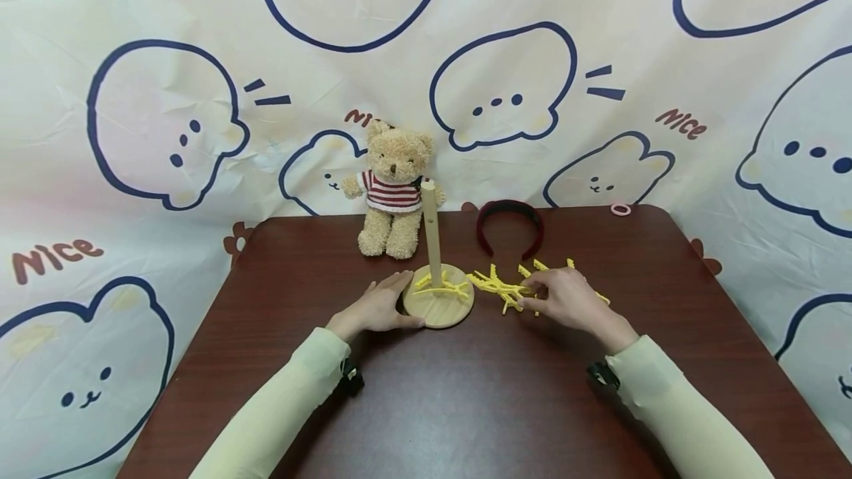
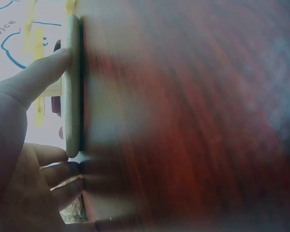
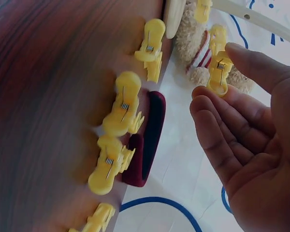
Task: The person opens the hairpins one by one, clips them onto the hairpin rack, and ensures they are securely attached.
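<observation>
A wooden stand (image 1: 435, 316) with a round base and one upright post (image 1: 432, 239) stands on the table. My left hand (image 1: 378, 307) grips the base's left edge, thumb at the front and fingers round the side. Yellow clothespins (image 1: 459, 288) sit at the foot of the post. To the right, my right hand (image 1: 566, 296) pinches a yellow clothespin (image 3: 219, 67) between thumb and fingertips, raised off the table in the right wrist view. Several more yellow clothespins (image 3: 123, 106), with metal springs, stand on the tabletop below it.
Behind the stand, a teddy bear (image 1: 389, 231) in a striped shirt sits against the printed cloth backdrop. A dark red headband (image 1: 509, 205) lies behind the clothespins. Near the table's back right corner is a small pink ring (image 1: 620, 205).
</observation>
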